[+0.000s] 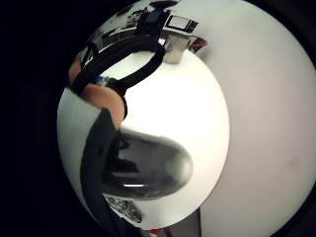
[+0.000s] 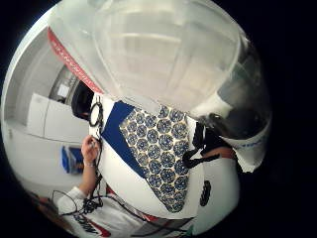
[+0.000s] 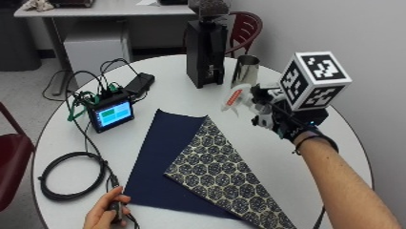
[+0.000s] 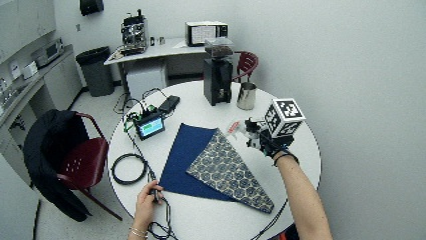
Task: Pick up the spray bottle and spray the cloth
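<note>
My gloved right hand (image 3: pixel 282 121) grips a clear spray bottle (image 3: pixel 236 98) with a red label and holds it tilted in the air, above the round white table (image 3: pixel 171 90). The bottle's end points left toward the cloth (image 3: pixel 162 152). The cloth is navy and lies flat, with a patterned blue-and-cream side (image 3: pixel 222 174) folded over it. In the thumb side palm view the clear bottle (image 2: pixel 163 49) fills the space near the palm, with the patterned cloth (image 2: pixel 161 148) below it. A dark rounded part of the bottle (image 1: pixel 148 168) shows close to the palm in the little finger side view.
A black grinder (image 3: pixel 206 52) and a steel cup (image 3: pixel 246 69) stand at the table's far side. A small screen device (image 3: pixel 111 112) with cables sits left of the cloth, and a coiled cable (image 3: pixel 70 174) lies near it. A bare left hand (image 3: pixel 107 214) rests at the front edge.
</note>
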